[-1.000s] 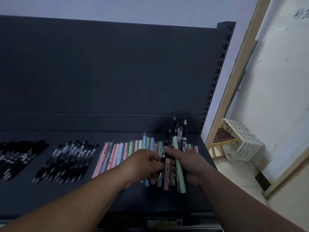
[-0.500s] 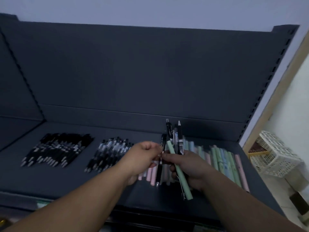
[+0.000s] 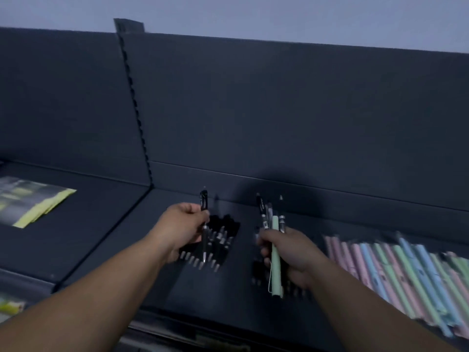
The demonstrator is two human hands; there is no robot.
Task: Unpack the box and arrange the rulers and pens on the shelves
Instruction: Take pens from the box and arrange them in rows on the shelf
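A shop: slotted display shelving (image 3: pixel 279 110) stocked with sorted pens (image 3: pixel 393 270).

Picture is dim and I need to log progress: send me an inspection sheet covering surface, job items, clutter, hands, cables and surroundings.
Surface: dark shelf, with pens lying on it in groups.
Job's things: black pen pile beneath the left hand; pastel pens in a row at right; second dark pile beneath the right hand, mostly hidden.
Clutter: yellow-green packets on the neighbouring shelf at left, too blurred to identify.
Grippers: left hand pinches one black pen; right hand grips a bunch of pens, a pale green pen among dark ones.
Cables: nothing seen.
Surroundings: dark back panel, pale wall above.
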